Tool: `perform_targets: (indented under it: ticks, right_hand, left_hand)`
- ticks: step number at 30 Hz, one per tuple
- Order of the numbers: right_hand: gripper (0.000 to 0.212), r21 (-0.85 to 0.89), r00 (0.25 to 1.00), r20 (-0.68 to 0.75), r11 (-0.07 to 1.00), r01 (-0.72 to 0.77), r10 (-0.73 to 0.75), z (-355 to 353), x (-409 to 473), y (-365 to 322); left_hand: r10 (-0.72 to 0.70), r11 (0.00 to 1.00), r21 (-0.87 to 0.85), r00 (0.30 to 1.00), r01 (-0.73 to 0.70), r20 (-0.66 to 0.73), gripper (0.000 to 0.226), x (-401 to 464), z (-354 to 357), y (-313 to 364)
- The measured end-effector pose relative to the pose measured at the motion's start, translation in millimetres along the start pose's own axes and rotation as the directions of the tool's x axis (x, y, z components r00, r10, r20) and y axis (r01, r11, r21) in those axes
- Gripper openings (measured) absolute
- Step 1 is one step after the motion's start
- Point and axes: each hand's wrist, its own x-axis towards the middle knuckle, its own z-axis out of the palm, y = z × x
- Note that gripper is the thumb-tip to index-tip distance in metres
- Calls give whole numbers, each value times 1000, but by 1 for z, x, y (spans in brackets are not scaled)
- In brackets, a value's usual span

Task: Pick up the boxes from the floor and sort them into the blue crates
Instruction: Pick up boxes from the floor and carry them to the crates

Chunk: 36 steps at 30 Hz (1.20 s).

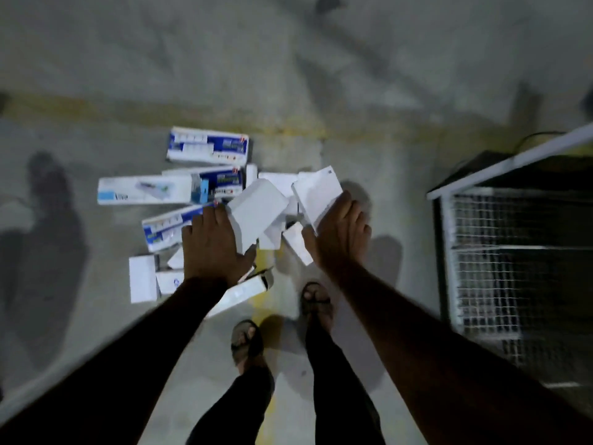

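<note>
On the grey concrete floor [369, 91], in front of my feet, I see a loose pile of cardboard boxes. My left hand [213, 248] holds a plain white box [256, 213]; the fingers are curled around its lower edge, and the box stands tilted above the pile. My right hand [338, 234] grips a second white box [316, 191], flat and rectangular, with the thumb on one side and the fingers on the other side. Both boxes are lifted, very near each other but apart.

Under the hands lie more boxes: long blue-and-white printed boxes [208, 146] at the left and small white ones [142, 279] closer to me. Their surfaces look smooth, with sharp corners. A worn yellow line [96, 107] crosses the floor behind the pile. At the right stands a wire mesh cage [513, 252] with a pale frame. The picture is dim and a little blurred.
</note>
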Motion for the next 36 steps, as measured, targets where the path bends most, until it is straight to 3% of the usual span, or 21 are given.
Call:
perform_targets:
  ticks: [4, 8, 15, 22, 29, 32, 36]
  right_hand:
    - [103, -22, 987, -159, 1000, 1, -4, -125, -28, 9]
    - [96, 0, 948, -317, 999, -32, 31, -236, -64, 37]
    - [88, 72, 823, -538, 983, -171, 182, -389, -107, 117]
    - [91, 150, 678, -643, 928, -342, 354, -494, -125, 222]
    - [90, 261, 475, -743, 857, -443, 472, -582, -127, 342]
    - [90, 294, 408, -761, 829, -475, 504, -611, -124, 391]
    - [93, 358, 372, -712, 763, -538, 596, -629, -115, 444]
  left_hand:
    - [47, 992, -111, 990, -63, -136, 92, -32, -118, 36]
    - [158, 976, -107, 953, -190, -259, 94, -62, -215, 83]
    - [360, 878, -125, 810, -462, -462, 84, -103, -331, 200]
    - [490, 772, -66, 659, -632, -571, 88, -143, -394, 347]
    - [595, 618, -49, 507, -785, -623, 86, -183, -429, 511]
    - [623, 572, -46, 470, -819, -626, 86, -198, -433, 576]
    - [660, 543, -13, 436, -840, -611, 87, -212, -436, 650]
